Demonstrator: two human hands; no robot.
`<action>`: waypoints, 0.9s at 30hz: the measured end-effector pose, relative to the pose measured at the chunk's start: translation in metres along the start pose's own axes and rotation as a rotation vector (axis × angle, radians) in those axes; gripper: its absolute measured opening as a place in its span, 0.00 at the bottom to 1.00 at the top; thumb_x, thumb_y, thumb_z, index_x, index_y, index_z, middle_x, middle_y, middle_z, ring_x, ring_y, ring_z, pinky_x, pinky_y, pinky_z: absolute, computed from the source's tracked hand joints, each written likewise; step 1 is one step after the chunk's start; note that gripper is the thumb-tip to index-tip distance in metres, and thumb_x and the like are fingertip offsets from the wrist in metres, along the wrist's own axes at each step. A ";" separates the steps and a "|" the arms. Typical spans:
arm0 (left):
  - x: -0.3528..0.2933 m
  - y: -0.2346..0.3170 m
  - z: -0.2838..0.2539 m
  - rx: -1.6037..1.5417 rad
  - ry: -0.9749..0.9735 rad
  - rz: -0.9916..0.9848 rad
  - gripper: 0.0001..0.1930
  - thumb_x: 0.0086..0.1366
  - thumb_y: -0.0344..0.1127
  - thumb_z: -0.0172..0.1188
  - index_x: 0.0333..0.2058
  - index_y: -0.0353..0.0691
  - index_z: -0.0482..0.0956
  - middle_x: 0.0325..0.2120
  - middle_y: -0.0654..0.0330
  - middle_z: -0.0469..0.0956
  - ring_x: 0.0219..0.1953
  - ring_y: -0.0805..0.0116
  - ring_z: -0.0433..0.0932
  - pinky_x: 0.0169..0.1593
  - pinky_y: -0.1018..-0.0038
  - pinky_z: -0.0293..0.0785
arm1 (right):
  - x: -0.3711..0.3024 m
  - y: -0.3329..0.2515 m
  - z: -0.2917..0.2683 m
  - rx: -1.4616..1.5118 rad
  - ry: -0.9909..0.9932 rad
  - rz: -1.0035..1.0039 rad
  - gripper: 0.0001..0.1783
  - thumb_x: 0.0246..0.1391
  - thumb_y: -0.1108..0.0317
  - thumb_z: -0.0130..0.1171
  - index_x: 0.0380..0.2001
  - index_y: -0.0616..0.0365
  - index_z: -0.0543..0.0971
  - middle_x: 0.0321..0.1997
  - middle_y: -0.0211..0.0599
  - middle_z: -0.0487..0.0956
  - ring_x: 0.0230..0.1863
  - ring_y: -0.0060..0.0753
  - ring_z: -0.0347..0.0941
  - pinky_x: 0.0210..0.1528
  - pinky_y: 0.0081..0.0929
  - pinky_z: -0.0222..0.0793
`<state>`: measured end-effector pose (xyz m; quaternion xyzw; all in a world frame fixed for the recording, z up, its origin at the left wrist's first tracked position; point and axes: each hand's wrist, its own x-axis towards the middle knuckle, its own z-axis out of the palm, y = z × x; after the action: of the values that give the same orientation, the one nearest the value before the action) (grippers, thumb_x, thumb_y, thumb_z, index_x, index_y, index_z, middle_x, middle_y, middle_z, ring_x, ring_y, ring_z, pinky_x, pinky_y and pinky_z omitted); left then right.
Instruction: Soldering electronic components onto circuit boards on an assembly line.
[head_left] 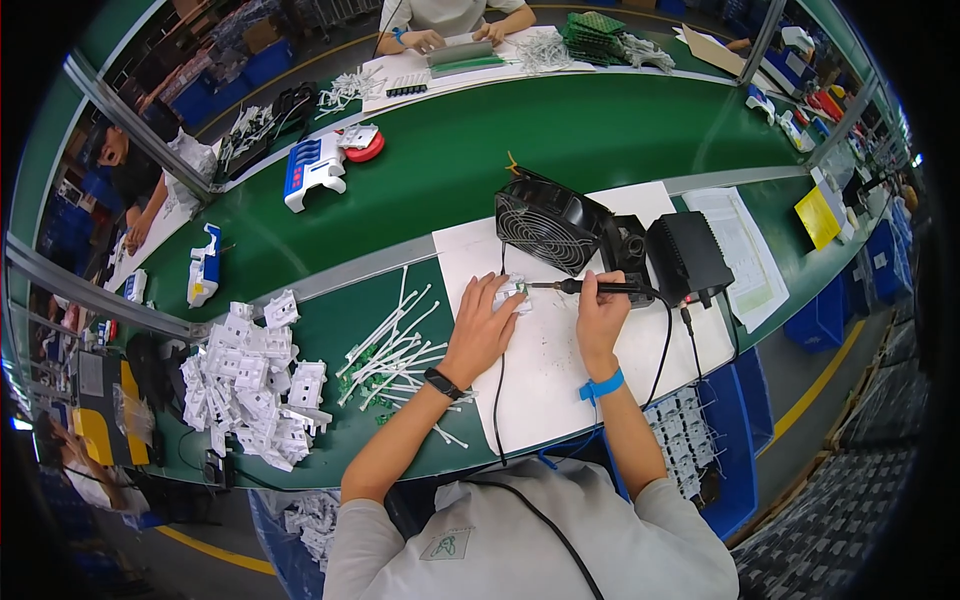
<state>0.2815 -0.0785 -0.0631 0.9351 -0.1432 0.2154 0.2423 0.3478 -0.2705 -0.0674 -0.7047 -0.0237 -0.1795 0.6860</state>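
Observation:
My right hand (602,318) is closed around the black handle of a soldering iron (570,286), whose metal tip points left. The tip meets a small white plastic housing (516,296) on the white board (560,390). My left hand (480,328) steadies this housing from the left, its fingertips on it; a bit of green shows inside, too small to make out. Beyond my hands stands a black fan (545,232) with a wire grille. To its right sits a black box-shaped unit (688,254), and the iron's cable loops down beside it.
Left of the board lie white cables with green circuit boards (385,370), beside a heap of white housings (250,375). A green conveyor (440,150) carries blue-and-white units (316,168). Paper sheets (740,250) lie right; a blue bin (740,480) stands below. Another person works opposite.

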 end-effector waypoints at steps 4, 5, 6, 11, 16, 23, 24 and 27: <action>-0.001 -0.001 0.001 -0.003 -0.004 -0.008 0.17 0.61 0.29 0.64 0.50 0.43 0.79 0.59 0.47 0.70 0.64 0.42 0.65 0.71 0.48 0.57 | -0.005 -0.007 0.000 -0.016 0.045 -0.100 0.10 0.68 0.71 0.59 0.32 0.57 0.70 0.22 0.20 0.66 0.22 0.09 0.58 0.24 0.15 0.52; 0.000 0.000 0.001 -0.004 -0.007 -0.004 0.17 0.61 0.29 0.64 0.50 0.43 0.79 0.59 0.47 0.70 0.64 0.42 0.65 0.71 0.48 0.57 | -0.005 -0.005 -0.001 0.009 0.046 -0.098 0.10 0.67 0.71 0.59 0.32 0.57 0.70 0.22 0.20 0.66 0.23 0.09 0.58 0.24 0.15 0.52; 0.000 0.000 0.000 -0.009 -0.009 -0.005 0.19 0.61 0.28 0.64 0.52 0.42 0.78 0.59 0.46 0.70 0.65 0.42 0.65 0.71 0.48 0.57 | -0.005 -0.005 -0.001 0.034 0.047 -0.096 0.10 0.67 0.72 0.59 0.32 0.57 0.70 0.23 0.20 0.66 0.24 0.09 0.58 0.25 0.15 0.52; 0.001 0.001 0.002 -0.052 -0.046 -0.034 0.21 0.63 0.27 0.62 0.56 0.39 0.74 0.59 0.46 0.69 0.65 0.42 0.65 0.72 0.50 0.56 | -0.005 -0.005 -0.005 0.060 0.030 -0.090 0.09 0.66 0.73 0.60 0.32 0.58 0.71 0.25 0.24 0.70 0.25 0.11 0.62 0.26 0.16 0.56; 0.003 0.004 -0.002 -0.065 -0.048 -0.051 0.23 0.65 0.28 0.61 0.59 0.36 0.71 0.59 0.46 0.69 0.65 0.43 0.65 0.72 0.50 0.55 | -0.008 -0.003 -0.007 0.098 0.038 -0.078 0.09 0.64 0.74 0.62 0.33 0.60 0.71 0.26 0.27 0.73 0.26 0.14 0.66 0.26 0.16 0.60; 0.003 0.004 -0.004 -0.059 -0.089 -0.053 0.24 0.67 0.28 0.59 0.61 0.37 0.70 0.59 0.46 0.68 0.66 0.43 0.65 0.73 0.49 0.55 | -0.008 -0.005 -0.013 0.069 -0.021 -0.100 0.09 0.63 0.74 0.61 0.31 0.60 0.71 0.25 0.27 0.71 0.25 0.14 0.63 0.26 0.18 0.59; 0.003 0.004 -0.004 -0.061 -0.092 -0.050 0.24 0.67 0.28 0.59 0.61 0.37 0.70 0.59 0.46 0.68 0.66 0.43 0.65 0.73 0.49 0.55 | -0.008 -0.006 -0.013 0.067 -0.024 -0.099 0.09 0.63 0.74 0.61 0.31 0.60 0.71 0.25 0.26 0.71 0.25 0.14 0.63 0.26 0.18 0.59; 0.002 0.004 -0.005 -0.101 -0.098 -0.066 0.24 0.67 0.28 0.59 0.62 0.38 0.70 0.60 0.46 0.68 0.66 0.42 0.64 0.73 0.49 0.55 | -0.008 -0.005 -0.014 0.084 -0.027 -0.097 0.09 0.63 0.74 0.61 0.31 0.60 0.71 0.25 0.27 0.71 0.26 0.14 0.63 0.27 0.17 0.59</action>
<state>0.2804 -0.0793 -0.0563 0.9353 -0.1345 0.1536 0.2891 0.3358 -0.2819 -0.0649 -0.6757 -0.0748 -0.2017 0.7050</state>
